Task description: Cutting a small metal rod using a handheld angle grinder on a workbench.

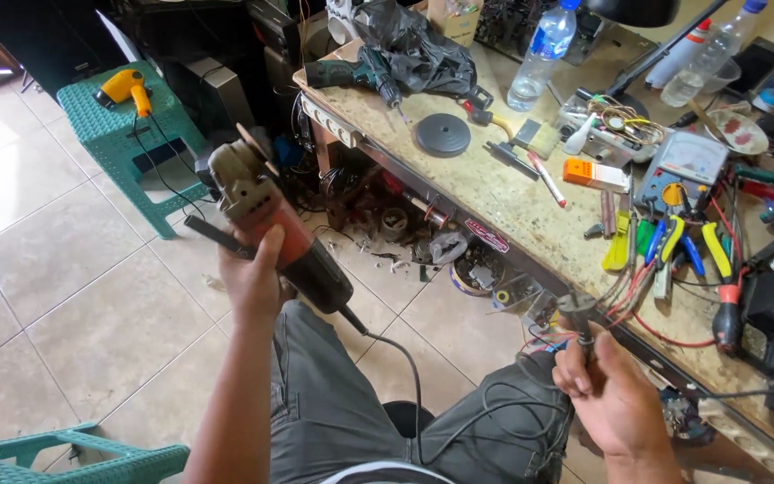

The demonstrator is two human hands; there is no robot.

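L hand (257, 278) fingers wrapped tight round one red angle grinder (270, 224), held up over the lap. R hand (615, 399) closed on its 1 black plug (579, 314) by the workbench (512, 202); 2 clear bottles (541, 49) at the back.

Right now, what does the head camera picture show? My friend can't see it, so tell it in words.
A seated person's left hand holds up a red and black angle grinder, while the right hand holds the plug of its black cord. To the right is a workbench cluttered with pliers, bottles and a meter; a green stool stands behind.
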